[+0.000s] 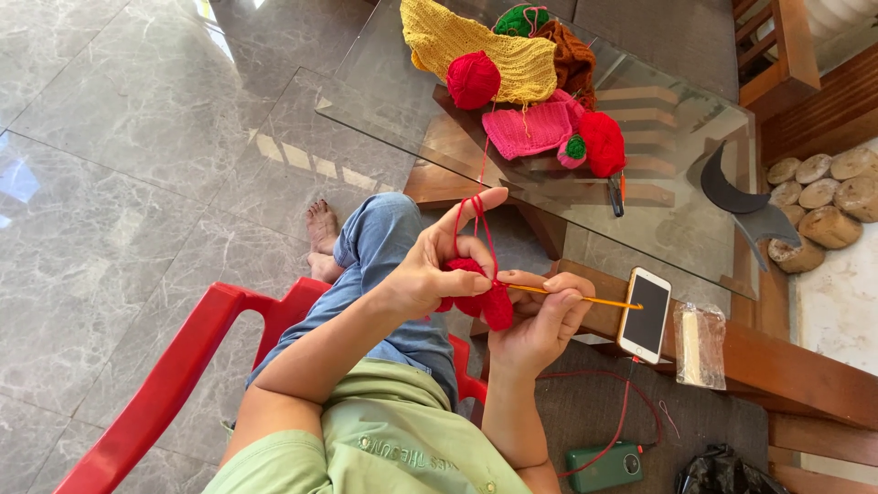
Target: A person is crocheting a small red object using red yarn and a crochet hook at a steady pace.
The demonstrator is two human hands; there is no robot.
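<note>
My left hand (437,265) pinches a small red crochet piece (485,297), with red yarn looped over its raised forefinger. That strand (484,165) runs up to a red yarn ball (473,80) on the glass table (384,82). My right hand (541,316) grips a yellow crochet hook (585,299) whose tip goes into the red piece. Both hands sit above my lap, in front of the table's near edge.
Yellow, pink and brown crochet pieces (512,55) and more red yarn (602,142) lie on the table, with a pen beside them. A phone (645,316) and a clear packet (700,343) rest on a wooden ledge. A green power bank (604,467) lies below. I sit on a red plastic chair (165,384).
</note>
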